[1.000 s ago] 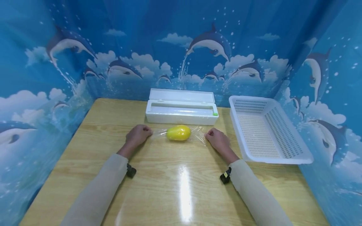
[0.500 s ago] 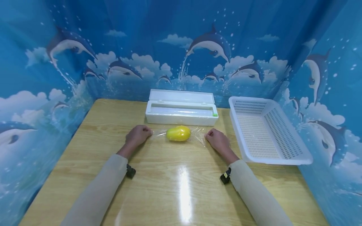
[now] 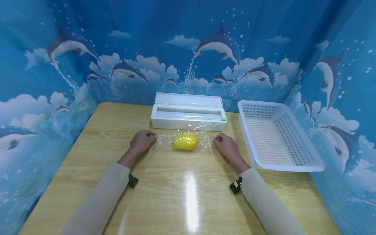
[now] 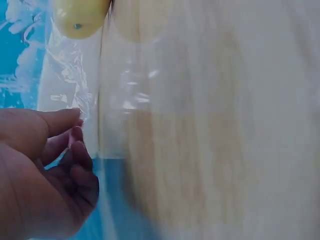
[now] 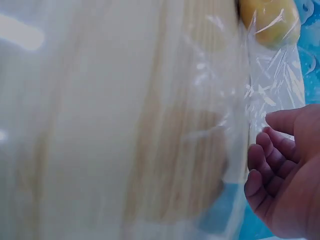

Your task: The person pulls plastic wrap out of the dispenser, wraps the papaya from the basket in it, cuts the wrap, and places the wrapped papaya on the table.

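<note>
An oval, yellow, mango-shaped fruit [image 3: 185, 142] lies on the wooden table, wrapped in clear cling film [image 3: 164, 141]. Crinkled film spreads out from both of its ends. To the left of the fruit, my left hand [image 3: 142, 143] pinches one end of the film between thumb and forefinger. My right hand [image 3: 227, 147] holds the opposite end with its fingers curled, the thumb tip close above the forefinger. Both wrist views show film running from the fingertips up to the fruit, which hangs partly out of frame there.
Behind the fruit stands a white cling film dispenser [image 3: 188, 124] with its lid up, a roll inside and a green slider at its right end. A white perforated basket [image 3: 289, 167] sits at the right. Dolphin-printed curtains [image 3: 188, 49] enclose the table [image 3: 164, 202].
The fruit has shifted slightly toward me and turned a little. Film around it looks looser, with glints now reaching up over the dispenser's front. Both hands stay nearly in place.
</note>
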`<state>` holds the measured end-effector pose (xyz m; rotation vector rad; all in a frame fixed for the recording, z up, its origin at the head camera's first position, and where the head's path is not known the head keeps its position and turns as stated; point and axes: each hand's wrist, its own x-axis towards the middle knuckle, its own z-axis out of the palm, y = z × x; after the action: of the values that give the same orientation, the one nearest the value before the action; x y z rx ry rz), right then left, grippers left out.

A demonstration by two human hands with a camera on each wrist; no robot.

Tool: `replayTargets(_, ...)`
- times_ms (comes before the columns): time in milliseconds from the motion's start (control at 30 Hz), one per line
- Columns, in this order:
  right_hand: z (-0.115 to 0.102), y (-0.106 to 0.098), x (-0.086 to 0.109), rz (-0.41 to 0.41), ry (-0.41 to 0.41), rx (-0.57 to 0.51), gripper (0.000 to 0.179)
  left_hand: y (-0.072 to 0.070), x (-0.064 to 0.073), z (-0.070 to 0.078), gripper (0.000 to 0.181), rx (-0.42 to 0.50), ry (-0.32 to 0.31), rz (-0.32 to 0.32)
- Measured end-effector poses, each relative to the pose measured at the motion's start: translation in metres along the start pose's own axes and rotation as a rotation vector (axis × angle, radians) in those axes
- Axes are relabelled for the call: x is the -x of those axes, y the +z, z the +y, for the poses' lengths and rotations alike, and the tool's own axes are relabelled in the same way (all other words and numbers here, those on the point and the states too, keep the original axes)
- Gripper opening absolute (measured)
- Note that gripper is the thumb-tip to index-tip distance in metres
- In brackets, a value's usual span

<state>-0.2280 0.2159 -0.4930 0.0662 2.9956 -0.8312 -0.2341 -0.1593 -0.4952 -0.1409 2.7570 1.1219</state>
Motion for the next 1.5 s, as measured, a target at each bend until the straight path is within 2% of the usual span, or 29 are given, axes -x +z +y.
replayTargets(133,-0.009,-0.001,0.007,0.029,-0.045,-0.050,0.024,0.001,0.015,0.016,0.028,0.093,0.092,0.061)
replayTargets(267,-0.021,-0.001,0.017,0.058,-0.125,-0.142,0.021,0.006,0.031,0.035,0.025,0.189,0.217,0.090)
replayTargets(433,-0.037,0.003,0.029,0.065,-0.301,-0.233,0.019,0.018,0.045,0.053,0.024,0.237,0.354,0.072)
replayTargets(600,-0.050,0.009,0.039,0.073,-0.490,-0.249,0.020,0.033,0.049,0.062,0.023,0.254,0.452,0.055)
replayTargets(733,-0.057,0.014,0.041,0.065,-0.575,-0.246,0.027,0.043,0.048,0.063,0.023,0.277,0.491,0.033)
replayTargets(900,-0.061,0.019,0.042,0.021,-0.571,-0.198,0.033,0.052,0.047,0.063,0.025,0.252,0.520,0.005)
replayTargets(1267,-0.063,0.024,0.037,0.006,-0.567,-0.113,0.043,0.052,0.042,0.067,0.029,0.159,0.527,0.005)
replayTargets(1500,-0.067,0.026,0.031,0.024,-0.564,-0.046,0.045,0.053,0.033,0.071,0.032,0.109,0.476,-0.005)
